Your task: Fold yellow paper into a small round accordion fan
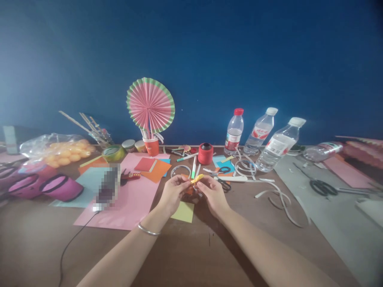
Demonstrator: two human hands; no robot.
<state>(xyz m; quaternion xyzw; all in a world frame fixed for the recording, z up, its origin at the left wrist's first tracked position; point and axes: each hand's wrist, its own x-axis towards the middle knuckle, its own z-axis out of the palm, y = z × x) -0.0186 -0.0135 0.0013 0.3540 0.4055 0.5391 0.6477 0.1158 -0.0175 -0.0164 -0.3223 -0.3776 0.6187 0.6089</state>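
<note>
My left hand [172,194] and my right hand [212,193] meet over the middle of the brown table [191,255]. Both pinch a small folded piece of yellow paper [197,178] between their fingertips. Something orange [189,190] shows just below it, between the hands; I cannot make out what it is. A pale yellow-green square of paper [183,211] lies flat under my left wrist, which wears a thin silver bangle [148,230]. A large pink sheet [131,199] lies just to the left of the hands.
A pink folded paper fan [150,104] stands in an orange cup [152,146]. A red thread spool [205,153], scissors [221,172], pens and white paper strips [278,197] lie behind. Three water bottles [259,131] stand to the right. Pink cups [61,186] and a bag of orange balls [67,151] sit left.
</note>
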